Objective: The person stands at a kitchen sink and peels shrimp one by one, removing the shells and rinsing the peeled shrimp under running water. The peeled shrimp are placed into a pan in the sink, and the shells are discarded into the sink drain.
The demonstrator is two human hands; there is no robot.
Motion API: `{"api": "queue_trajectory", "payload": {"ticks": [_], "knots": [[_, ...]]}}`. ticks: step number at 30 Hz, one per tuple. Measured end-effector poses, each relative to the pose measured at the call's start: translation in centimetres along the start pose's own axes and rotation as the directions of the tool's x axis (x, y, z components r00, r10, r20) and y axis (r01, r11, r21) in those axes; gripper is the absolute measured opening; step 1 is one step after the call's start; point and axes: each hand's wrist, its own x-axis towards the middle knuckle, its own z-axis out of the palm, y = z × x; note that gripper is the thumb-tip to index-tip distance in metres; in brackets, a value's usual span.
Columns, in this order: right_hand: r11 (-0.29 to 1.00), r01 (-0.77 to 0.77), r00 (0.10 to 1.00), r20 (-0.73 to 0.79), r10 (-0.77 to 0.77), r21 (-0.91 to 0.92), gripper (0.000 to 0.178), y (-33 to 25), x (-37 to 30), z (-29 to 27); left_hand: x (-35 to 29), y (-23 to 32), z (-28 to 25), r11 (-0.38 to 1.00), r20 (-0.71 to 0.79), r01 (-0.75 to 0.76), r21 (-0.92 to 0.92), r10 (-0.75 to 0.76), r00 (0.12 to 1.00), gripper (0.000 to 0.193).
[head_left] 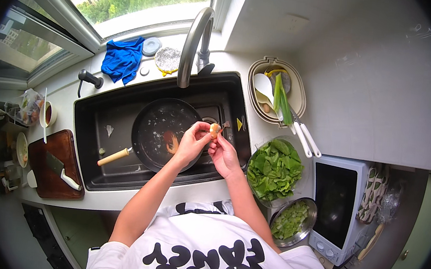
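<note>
Over the right side of the black sink (88, 121), both my hands meet at a small orange-and-white piece (215, 130) that looks like a shrimp. My left hand (192, 141) pinches it from the left with thumb and forefinger. Closed on its lower right side are the fingertips of my right hand (225, 156). Below my left hand, a dark frying pan (156, 123) with a pale wooden handle (114, 157) rests in the sink with wet, shiny spots inside. A curved orange piece (171, 143), shrimp-like too, lies in the pan, partly behind my left hand.
The tall faucet (189, 47) arches over the sink's far edge. Left stands a brown cutting board (39, 158) with a cleaver (57, 168). On the right are leafy greens (275, 169), a metal bowl (311, 226) of chopped greens, nested basins (252, 99) with utensils, and a microwave (340, 200).
</note>
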Motion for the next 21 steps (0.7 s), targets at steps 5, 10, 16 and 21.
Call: {"api": "queue_trajectory", "payload": {"ticks": [5,10,16,21], "knots": [[0.768,0.240,0.909,-0.141,-0.392,-0.593,0.015,0.5,-0.5,2.1,-0.5,0.7,0.2,0.970,-0.041,-0.092,0.224,0.104,0.994,0.013],[0.824,0.213,0.963,-0.032,-0.269,-0.525,0.021,-0.9,-1.1,2.6,-1.4,2.4,0.4,0.713,0.027,-0.310,0.629,0.379,0.925,0.011],[0.783,0.220,0.949,-0.057,-0.309,-0.582,0.030,-1.4,-1.4,1.8,-0.6,3.4,-0.2,0.700,0.069,-0.381,0.604,0.429,0.900,0.012],[0.800,0.141,0.944,-0.163,-0.285,-0.583,0.031,-1.6,-2.1,1.9,0.3,3.3,-0.5,0.592,-0.019,-0.357,0.722,0.534,0.846,0.010]]}}
